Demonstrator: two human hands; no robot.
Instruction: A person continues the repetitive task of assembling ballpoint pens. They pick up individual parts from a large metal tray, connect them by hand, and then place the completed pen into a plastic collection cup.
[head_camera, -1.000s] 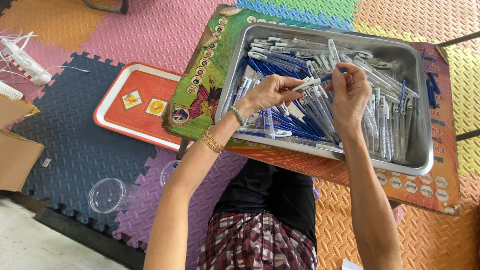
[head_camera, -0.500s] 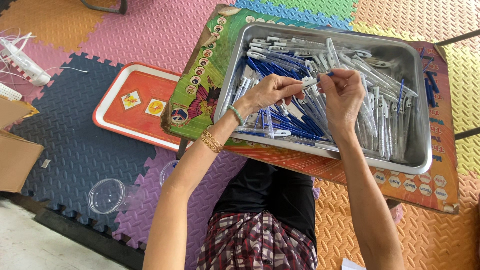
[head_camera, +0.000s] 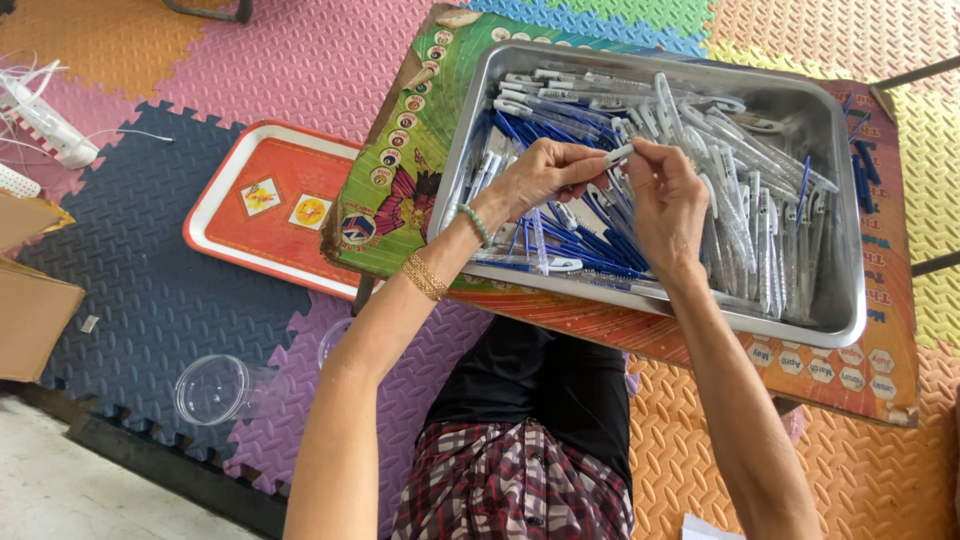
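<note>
1. Both hands meet over the middle of a metal tray (head_camera: 845, 210) heaped with pen parts: clear barrels on the right, blue refills (head_camera: 560, 215) on the left.
2. The left hand (head_camera: 540, 175) has its fingers pinched together on one end of a small white pen piece (head_camera: 620, 153), thumb underneath and fingertips on top.
3. The right hand (head_camera: 668, 200) comes in from the right, with its grip closed on the other end of that same piece, so the two hands touch at the fingertips.
4. The piece sits just above the heap, not resting in it.
5. On the left wrist are a green bead bracelet (head_camera: 474, 222) and, nearer the elbow, a gold bangle (head_camera: 425, 277).
6. The tray rests on a colourful printed board (head_camera: 400, 190), which lies across the person's lap above a checked skirt (head_camera: 510, 480).
7. To the left of the board an orange serving tray (head_camera: 270, 215) with a white rim lies on the foam floor mats (head_camera: 150, 260).
8. Nearer, on the mats, lies a clear plastic cup (head_camera: 212, 388), well apart from the hands.
9. At the far left, white cables (head_camera: 45, 120) lie tangled, with cardboard (head_camera: 30, 300) below them at the mat's edge.
</note>
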